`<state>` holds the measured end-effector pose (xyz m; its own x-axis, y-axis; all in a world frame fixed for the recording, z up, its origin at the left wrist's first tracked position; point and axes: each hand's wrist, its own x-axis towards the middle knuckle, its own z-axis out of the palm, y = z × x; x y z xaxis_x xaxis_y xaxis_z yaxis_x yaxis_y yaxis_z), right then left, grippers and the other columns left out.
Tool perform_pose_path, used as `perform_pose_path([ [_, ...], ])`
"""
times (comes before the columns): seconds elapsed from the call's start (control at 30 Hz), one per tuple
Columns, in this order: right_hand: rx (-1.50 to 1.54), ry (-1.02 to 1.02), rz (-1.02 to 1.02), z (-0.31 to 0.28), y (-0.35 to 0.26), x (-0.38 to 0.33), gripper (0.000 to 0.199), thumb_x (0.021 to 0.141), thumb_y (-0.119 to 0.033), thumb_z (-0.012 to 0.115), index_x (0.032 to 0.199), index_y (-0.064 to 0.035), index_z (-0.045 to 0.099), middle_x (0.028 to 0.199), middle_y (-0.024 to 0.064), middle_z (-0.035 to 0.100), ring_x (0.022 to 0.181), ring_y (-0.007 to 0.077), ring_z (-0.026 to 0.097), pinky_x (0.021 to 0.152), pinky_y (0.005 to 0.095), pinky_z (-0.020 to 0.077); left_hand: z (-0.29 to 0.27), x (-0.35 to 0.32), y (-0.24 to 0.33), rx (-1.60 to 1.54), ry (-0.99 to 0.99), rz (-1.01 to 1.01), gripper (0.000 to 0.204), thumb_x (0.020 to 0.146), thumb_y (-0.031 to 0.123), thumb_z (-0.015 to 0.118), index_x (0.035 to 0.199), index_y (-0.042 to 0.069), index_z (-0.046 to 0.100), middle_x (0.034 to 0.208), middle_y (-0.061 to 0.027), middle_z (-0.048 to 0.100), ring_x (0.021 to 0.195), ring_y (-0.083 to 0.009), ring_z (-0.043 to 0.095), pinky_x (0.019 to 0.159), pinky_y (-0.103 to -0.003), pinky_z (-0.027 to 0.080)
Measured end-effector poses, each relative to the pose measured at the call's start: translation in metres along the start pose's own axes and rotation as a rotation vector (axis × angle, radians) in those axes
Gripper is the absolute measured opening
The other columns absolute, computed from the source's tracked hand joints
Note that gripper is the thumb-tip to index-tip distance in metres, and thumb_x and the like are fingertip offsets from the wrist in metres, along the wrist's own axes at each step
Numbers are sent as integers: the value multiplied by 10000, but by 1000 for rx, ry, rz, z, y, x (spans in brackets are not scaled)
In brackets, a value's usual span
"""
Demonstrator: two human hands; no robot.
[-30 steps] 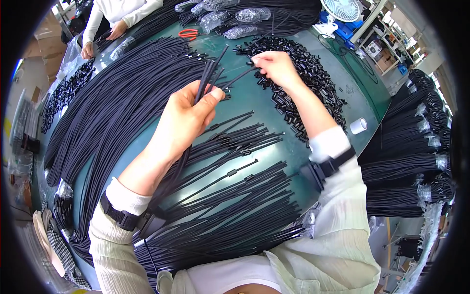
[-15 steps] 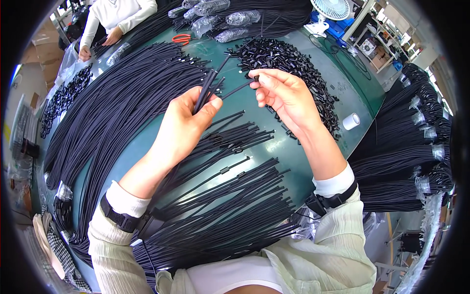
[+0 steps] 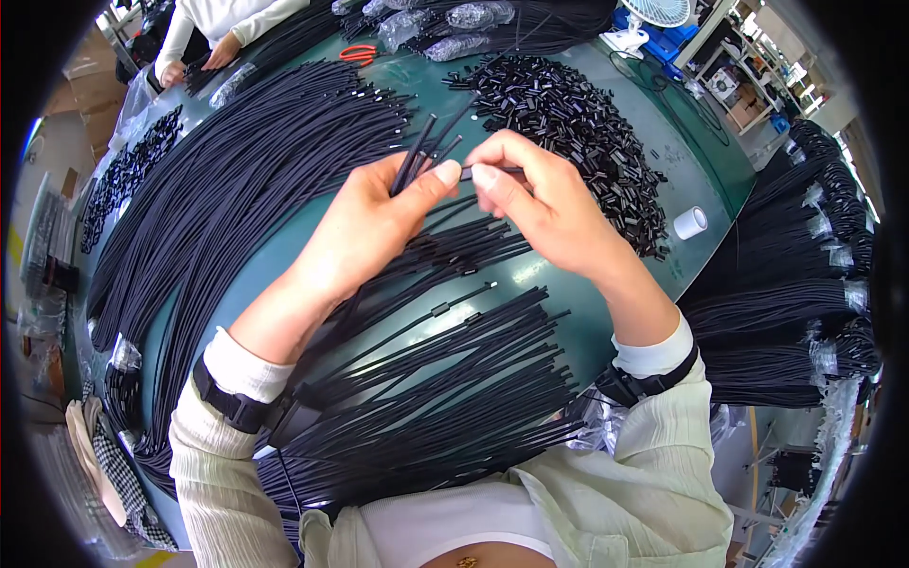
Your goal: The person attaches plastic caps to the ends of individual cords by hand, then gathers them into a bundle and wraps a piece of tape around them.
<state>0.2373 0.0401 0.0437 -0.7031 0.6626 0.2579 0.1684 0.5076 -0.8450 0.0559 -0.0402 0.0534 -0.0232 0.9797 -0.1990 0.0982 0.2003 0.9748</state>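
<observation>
My left hand (image 3: pixel 374 218) is closed round several thin black cords (image 3: pixel 413 159), their ends sticking up past the thumb. My right hand (image 3: pixel 549 204) pinches a small black sleeve (image 3: pixel 466 174) right beside my left thumb, and the fingertips of both hands nearly meet. A dark cord end shows at the right fingers; how far it runs through the sleeve is hidden. Below the hands, loose black cords (image 3: pixel 454 379) lie spread on the green table (image 3: pixel 606 331). One of them carries a small black sleeve (image 3: pixel 439 310) partway along.
A heap of small black sleeves (image 3: pixel 578 133) covers the table's far right. A thick bundle of black cords (image 3: pixel 227 170) curves along the left. Red-handled pliers (image 3: pixel 358 54), a white roll (image 3: pixel 690 223) and a fan (image 3: pixel 653 11) are farther out. At the far left, another person's hands (image 3: pixel 222 50) rest near cords.
My right hand has moved down and left with the sleeve, meeting my left thumb. My left hand has shifted slightly right. The whole view has tilted a little.
</observation>
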Motion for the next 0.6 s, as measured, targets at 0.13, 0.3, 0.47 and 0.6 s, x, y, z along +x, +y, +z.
perform_pose_path([
  [0.13, -174, -75, -56, 1, 2, -3, 275, 934, -220, 518, 778, -2, 581, 662, 17, 534, 612, 87, 506, 567, 245, 434, -1, 0, -9, 35, -47, 150, 262, 919, 274, 589, 917, 20, 652, 644, 61, 500, 599, -22, 445, 536, -206, 374],
  [0.3, 3, -322, 195, -15, 9, -7, 298, 938, -230, 503, 756, -6, 577, 621, 10, 514, 597, 81, 496, 560, 237, 427, -11, -2, -7, 230, -94, 155, 268, 922, 264, 581, 894, 12, 670, 650, 38, 536, 607, -37, 474, 565, -214, 406],
  [0.47, -7, -305, 174, -13, 11, -5, 300, 932, -231, 511, 742, -8, 572, 627, 9, 526, 599, 77, 504, 559, 228, 426, -7, -1, -5, 235, -149, 69, 266, 928, 255, 568, 907, 7, 664, 666, 18, 556, 620, -42, 477, 591, -213, 414],
  [0.6, 14, -365, 155, -28, 17, 2, 297, 931, -237, 511, 777, -2, 605, 638, 19, 551, 605, 76, 521, 559, 229, 429, -27, 4, -28, 228, -103, 93, 293, 947, 280, 531, 933, 15, 656, 678, 18, 551, 592, -42, 465, 565, -207, 404],
])
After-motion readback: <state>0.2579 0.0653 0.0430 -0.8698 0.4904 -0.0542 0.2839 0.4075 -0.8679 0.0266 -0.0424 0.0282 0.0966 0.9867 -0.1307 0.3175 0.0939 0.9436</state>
